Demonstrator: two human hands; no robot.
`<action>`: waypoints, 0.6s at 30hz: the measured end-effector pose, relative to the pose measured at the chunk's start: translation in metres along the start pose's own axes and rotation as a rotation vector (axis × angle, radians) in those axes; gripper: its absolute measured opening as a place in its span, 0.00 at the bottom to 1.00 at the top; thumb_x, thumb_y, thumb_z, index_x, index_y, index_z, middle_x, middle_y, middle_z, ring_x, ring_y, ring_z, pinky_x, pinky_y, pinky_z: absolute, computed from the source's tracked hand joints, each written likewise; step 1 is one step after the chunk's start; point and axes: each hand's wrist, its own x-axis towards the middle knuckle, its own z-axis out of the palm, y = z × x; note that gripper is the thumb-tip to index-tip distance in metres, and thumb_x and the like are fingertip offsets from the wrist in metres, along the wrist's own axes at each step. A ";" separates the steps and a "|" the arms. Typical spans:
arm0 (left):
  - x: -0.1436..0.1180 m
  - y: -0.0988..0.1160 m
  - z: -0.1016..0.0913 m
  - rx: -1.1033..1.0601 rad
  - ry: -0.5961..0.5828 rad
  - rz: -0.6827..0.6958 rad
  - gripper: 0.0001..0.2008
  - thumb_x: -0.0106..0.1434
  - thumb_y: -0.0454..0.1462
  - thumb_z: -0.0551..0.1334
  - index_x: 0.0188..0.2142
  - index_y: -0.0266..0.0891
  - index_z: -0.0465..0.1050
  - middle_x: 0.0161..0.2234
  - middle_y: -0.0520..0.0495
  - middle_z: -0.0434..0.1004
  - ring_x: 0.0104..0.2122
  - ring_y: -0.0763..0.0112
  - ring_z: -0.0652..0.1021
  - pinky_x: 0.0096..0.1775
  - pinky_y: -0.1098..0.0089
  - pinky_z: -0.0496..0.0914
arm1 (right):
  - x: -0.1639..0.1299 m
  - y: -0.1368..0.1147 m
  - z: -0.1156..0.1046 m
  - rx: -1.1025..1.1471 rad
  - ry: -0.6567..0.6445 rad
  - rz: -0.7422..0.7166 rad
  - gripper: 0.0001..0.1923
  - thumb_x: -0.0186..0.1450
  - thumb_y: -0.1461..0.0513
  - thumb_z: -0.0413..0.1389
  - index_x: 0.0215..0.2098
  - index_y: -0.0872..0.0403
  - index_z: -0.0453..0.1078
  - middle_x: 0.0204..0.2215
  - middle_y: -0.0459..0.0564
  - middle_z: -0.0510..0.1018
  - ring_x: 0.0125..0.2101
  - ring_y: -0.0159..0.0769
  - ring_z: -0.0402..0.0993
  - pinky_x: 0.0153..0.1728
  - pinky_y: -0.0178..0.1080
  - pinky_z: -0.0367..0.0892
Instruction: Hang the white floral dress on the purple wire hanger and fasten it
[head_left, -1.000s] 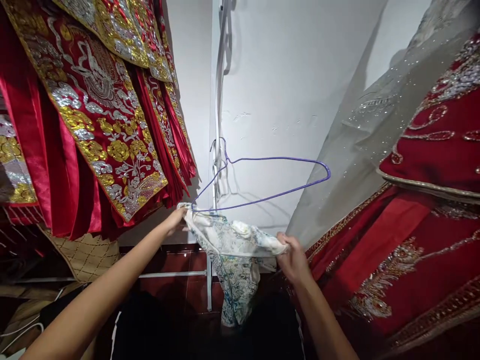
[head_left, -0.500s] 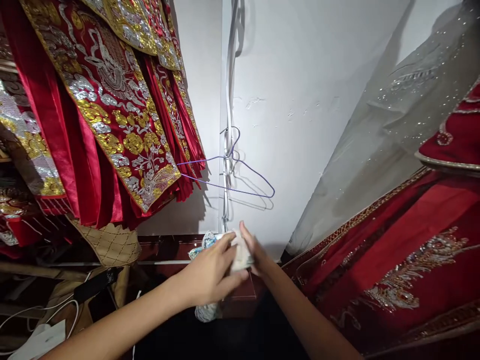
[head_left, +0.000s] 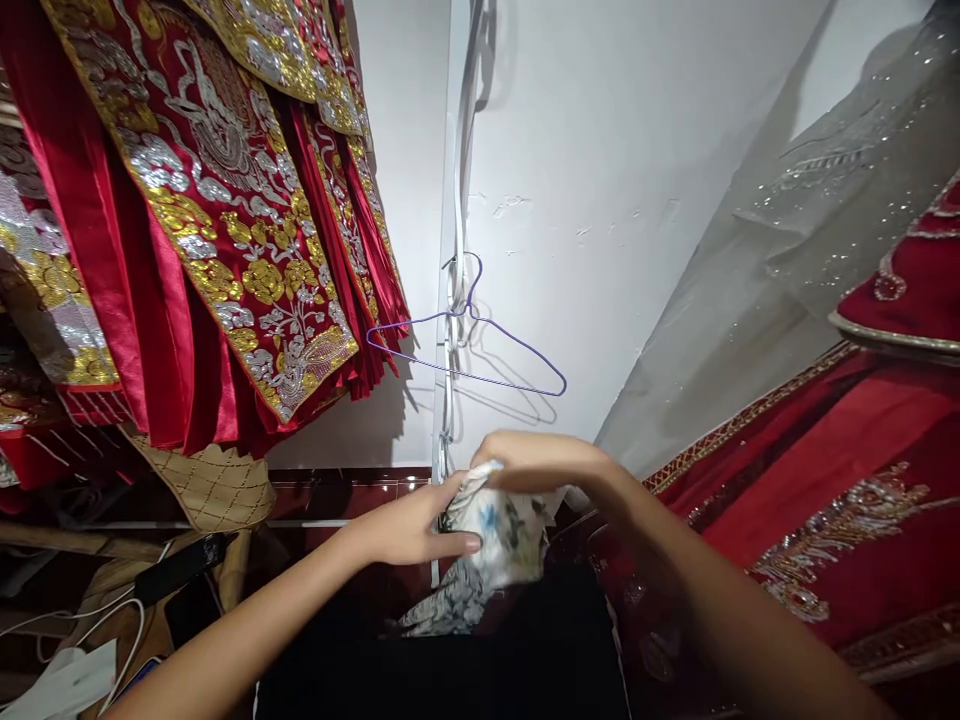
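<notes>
A white cloth [head_left: 495, 545] with blue, dark and greenish printed patches is bunched between my hands, its lower part hanging down in front of my dark clothing. My left hand [head_left: 420, 522] grips it from the left, thumb lying across the near side. Bent over the top is my right hand [head_left: 540, 462], closed on the cloth's upper edge; most of its fingers are hidden. Above both hands, a purple wire hanger [head_left: 517, 342] hangs bare on a white strap [head_left: 459, 180] against the wall.
Red garments with gold and silver embroidery [head_left: 262, 280] hang at left. A red beaded dress [head_left: 795, 450] and pale sheer sparkling fabric [head_left: 697, 330] hang at right. A wooden stool with a black device [head_left: 180, 570] and white cables stands lower left.
The cloth has gone from a small bundle to a more opened, hanging piece. My right hand has risen and turned over its top. My left hand has shifted slightly left.
</notes>
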 end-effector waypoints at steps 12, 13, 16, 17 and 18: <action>-0.039 -0.019 -0.065 0.319 -0.120 -0.363 0.09 0.58 0.40 0.61 0.22 0.41 0.68 0.21 0.51 0.70 0.22 0.68 0.68 0.29 0.69 0.61 | 0.043 0.116 -0.047 -0.090 0.932 0.050 0.26 0.58 0.66 0.50 0.53 0.54 0.75 0.53 0.54 0.78 0.54 0.45 0.71 0.55 0.43 0.62; -0.043 -0.020 -0.064 0.271 -0.152 -0.341 0.09 0.59 0.40 0.60 0.23 0.41 0.69 0.22 0.51 0.70 0.24 0.68 0.69 0.30 0.70 0.62 | 0.041 0.125 -0.047 -0.092 0.909 0.077 0.23 0.58 0.65 0.50 0.49 0.54 0.77 0.49 0.54 0.80 0.50 0.46 0.73 0.52 0.42 0.64; -0.048 -0.020 -0.057 0.112 -0.081 -0.235 0.10 0.61 0.40 0.57 0.26 0.40 0.71 0.35 0.46 0.76 0.36 0.64 0.74 0.40 0.68 0.67 | 0.025 0.141 -0.046 -0.146 0.942 0.143 0.18 0.57 0.63 0.51 0.40 0.52 0.79 0.37 0.51 0.83 0.40 0.45 0.76 0.41 0.39 0.66; -0.047 -0.019 -0.053 0.046 -0.027 -0.223 0.10 0.61 0.41 0.57 0.27 0.39 0.72 0.38 0.45 0.76 0.39 0.62 0.74 0.43 0.67 0.68 | 0.017 0.143 -0.045 -0.172 0.981 0.164 0.17 0.57 0.62 0.51 0.38 0.52 0.79 0.35 0.51 0.83 0.38 0.45 0.75 0.38 0.38 0.65; -0.045 -0.018 -0.049 -0.034 0.017 -0.237 0.11 0.61 0.41 0.57 0.27 0.38 0.72 0.39 0.44 0.76 0.41 0.60 0.74 0.44 0.67 0.68 | 0.009 0.143 -0.045 -0.195 1.017 0.181 0.15 0.57 0.61 0.50 0.36 0.52 0.79 0.33 0.50 0.82 0.35 0.44 0.75 0.35 0.37 0.64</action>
